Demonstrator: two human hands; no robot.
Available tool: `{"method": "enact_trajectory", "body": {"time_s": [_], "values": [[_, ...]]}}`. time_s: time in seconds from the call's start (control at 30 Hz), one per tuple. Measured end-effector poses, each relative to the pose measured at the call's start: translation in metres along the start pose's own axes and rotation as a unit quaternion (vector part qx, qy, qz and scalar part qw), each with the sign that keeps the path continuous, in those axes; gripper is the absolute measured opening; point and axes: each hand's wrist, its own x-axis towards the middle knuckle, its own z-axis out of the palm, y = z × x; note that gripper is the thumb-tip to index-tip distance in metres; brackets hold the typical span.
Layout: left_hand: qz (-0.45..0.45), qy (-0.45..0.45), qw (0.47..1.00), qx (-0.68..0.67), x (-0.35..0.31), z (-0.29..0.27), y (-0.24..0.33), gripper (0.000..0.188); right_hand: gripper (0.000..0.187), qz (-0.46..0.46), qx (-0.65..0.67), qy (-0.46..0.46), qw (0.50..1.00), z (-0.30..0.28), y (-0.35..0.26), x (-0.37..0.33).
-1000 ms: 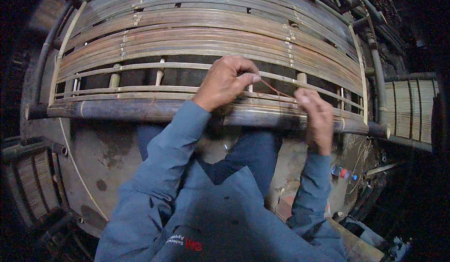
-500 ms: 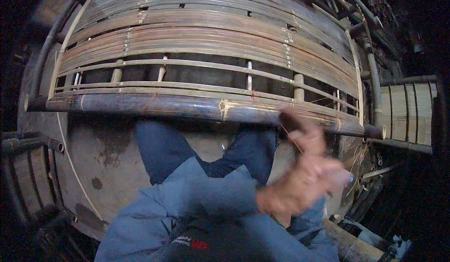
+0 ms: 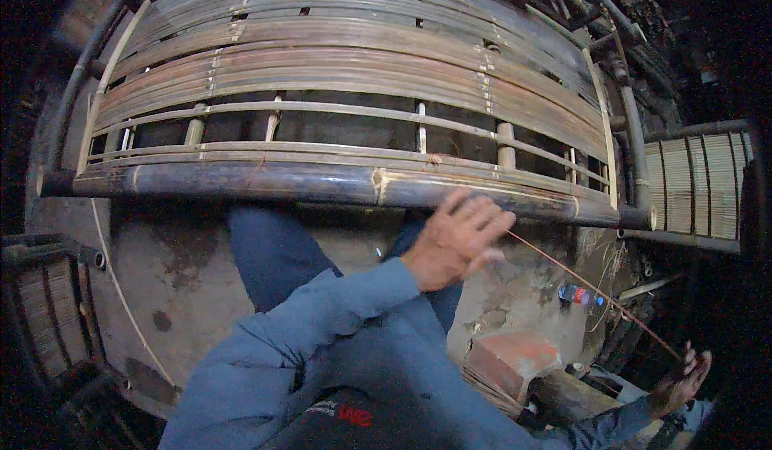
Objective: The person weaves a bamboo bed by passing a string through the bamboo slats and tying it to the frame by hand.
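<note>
A thin reddish-brown cord [image 3: 591, 276] stretches fairly straight between my two hands. My left hand [image 3: 461, 239] is up against the front pole [image 3: 314, 183] of a bamboo bench, its fingers curled at the cord's upper end. Far out at the lower right, my right hand [image 3: 682, 382] is closed on the cord's other end; shadow dims its fingers. Split-bamboo slats [image 3: 338, 62] form the bench seat. Two narrow strips [image 3: 346, 107] run along its front part with gaps between them. A small loop of reddish tie [image 3: 434, 160] sits on the front strip.
Below the cord, a plastic bottle [image 3: 579, 295] lies on the concrete floor [image 3: 201, 265]. A reddish block [image 3: 515, 355] and a thick bamboo piece [image 3: 575, 398] are at the lower right. Slatted bamboo pieces stand at right [image 3: 698, 184] and left [image 3: 48, 305]. A thin pale stick [image 3: 129, 313] crosses the floor.
My right hand, blurred near the bench's front pole before, has swung down and out to the right, drawing the cord long. My left hand now shows at the pole.
</note>
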Motion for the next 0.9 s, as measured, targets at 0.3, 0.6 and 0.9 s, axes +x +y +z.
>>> {"method": "enact_trajectory", "body": {"time_s": [0.3,0.6,0.9], "values": [[-0.024,0.022,0.999,-0.018,0.024,0.02,0.008,0.016,0.042,0.053,-0.393,0.111,0.911,-0.01,-0.01,0.009],[0.086,-0.314,0.92,-0.218,-0.089,0.09,0.162,0.017,0.051,0.31,-0.564,-0.153,0.75,0.046,-0.043,-0.085],[-0.094,-0.175,0.979,-0.04,0.008,-0.065,0.023,0.021,0.027,-0.051,-0.252,-0.164,0.952,0.491,0.045,0.026]]}}
